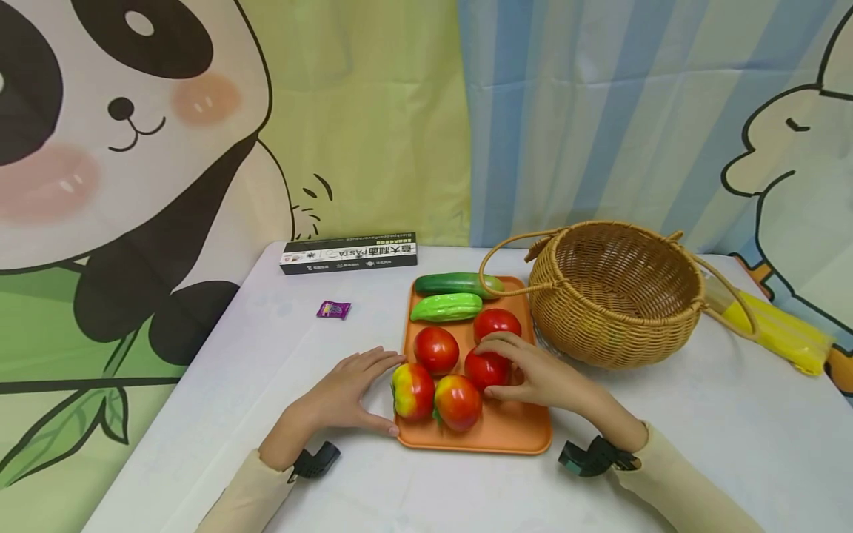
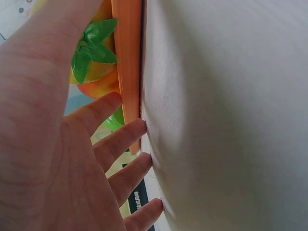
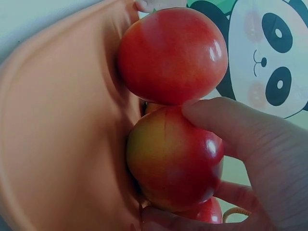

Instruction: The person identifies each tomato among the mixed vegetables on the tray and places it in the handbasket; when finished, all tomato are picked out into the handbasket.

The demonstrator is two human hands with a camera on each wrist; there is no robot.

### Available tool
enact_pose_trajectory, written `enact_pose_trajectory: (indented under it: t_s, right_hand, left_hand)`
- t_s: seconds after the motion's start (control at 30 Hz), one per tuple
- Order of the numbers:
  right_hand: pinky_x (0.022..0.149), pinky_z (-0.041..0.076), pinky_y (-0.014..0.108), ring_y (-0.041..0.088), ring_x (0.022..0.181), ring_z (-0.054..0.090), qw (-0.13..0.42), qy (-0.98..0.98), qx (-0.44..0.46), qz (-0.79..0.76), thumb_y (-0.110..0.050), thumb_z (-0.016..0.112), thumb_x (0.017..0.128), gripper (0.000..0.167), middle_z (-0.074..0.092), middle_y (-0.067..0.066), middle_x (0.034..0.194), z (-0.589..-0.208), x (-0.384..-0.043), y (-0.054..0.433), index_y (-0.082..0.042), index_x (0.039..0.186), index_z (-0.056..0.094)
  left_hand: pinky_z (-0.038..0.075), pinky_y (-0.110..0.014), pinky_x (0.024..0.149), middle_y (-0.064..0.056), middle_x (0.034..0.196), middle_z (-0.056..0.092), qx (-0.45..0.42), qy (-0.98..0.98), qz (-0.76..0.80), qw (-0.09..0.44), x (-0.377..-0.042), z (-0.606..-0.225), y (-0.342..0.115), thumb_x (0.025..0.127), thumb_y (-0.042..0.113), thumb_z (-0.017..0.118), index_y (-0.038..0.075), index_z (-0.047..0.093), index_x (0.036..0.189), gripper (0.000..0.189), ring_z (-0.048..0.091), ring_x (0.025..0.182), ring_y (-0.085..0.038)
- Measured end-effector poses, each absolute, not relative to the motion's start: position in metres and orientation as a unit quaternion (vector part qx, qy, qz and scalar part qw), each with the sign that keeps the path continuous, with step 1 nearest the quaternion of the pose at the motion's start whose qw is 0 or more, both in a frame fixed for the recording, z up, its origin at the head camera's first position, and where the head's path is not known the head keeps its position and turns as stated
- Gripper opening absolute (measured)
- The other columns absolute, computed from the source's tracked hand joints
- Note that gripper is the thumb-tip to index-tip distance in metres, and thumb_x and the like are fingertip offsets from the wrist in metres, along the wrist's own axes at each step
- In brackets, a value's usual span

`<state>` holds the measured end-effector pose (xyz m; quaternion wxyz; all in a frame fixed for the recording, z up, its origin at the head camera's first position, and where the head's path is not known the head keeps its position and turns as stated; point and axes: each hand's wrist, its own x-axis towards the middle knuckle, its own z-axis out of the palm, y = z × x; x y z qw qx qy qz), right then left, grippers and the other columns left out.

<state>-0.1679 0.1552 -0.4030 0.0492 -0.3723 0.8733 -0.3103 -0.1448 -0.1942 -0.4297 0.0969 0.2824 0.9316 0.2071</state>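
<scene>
An orange tray (image 1: 509, 435) bears several shiny red tomatoes, two of them blotched with yellow, such as the left tomato (image 1: 412, 392). Behind them lie a light green ridged gourd (image 1: 446, 307) and a dark green cucumber (image 1: 453, 283). My right hand (image 1: 543, 374) grips one red tomato (image 3: 175, 159) at the tray's right side, thumb and fingers curved round it. Another tomato (image 3: 173, 55) sits beside it in the right wrist view. At the tray's left edge is my left hand (image 1: 343, 392), fingers spread and fingertips at the rim; it holds nothing.
A wicker basket (image 1: 616, 333) with looped handles stands right of the tray, one handle over the tray's corner. A black and white pasta box (image 1: 349, 254) lies at the back, a purple wrapped packet (image 1: 333, 309) nearer. A yellow bag (image 1: 786, 333) is far right.
</scene>
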Motion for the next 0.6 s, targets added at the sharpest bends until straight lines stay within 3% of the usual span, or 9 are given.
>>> enact_pose_trajectory:
  t_s: [0.23,0.6]
  right_hand:
    - [0.094,0.051,0.052,0.031,0.121,0.05,0.043,0.876,-0.369,-0.306,-0.034,0.078,0.083,0.053,0.045,0.003,0.134,-0.4071,-0.1647,0.1578,-0.024,0.13,0.056]
    - [0.097,0.049,0.052,0.029,0.12,0.051,0.046,0.874,-0.356,-0.328,-0.03,0.082,0.08,0.051,0.046,0.003,0.131,-0.4098,-0.1601,0.1601,-0.023,0.123,0.056]
  left_hand:
    - [0.021,-0.058,0.116,-0.003,0.154,0.037,0.281,0.932,0.203,0.101,-0.1445,-0.4276,-0.1931,0.065,0.073,0.074,0.024,0.038,0.151,0.105,0.027,0.145,-0.031]
    - [0.021,-0.057,0.116,-0.003,0.154,0.037,0.279,0.933,0.201,0.103,-0.1453,-0.4286,-0.1941,0.065,0.073,0.074,0.024,0.038,0.151,0.105,0.026,0.145,-0.03]
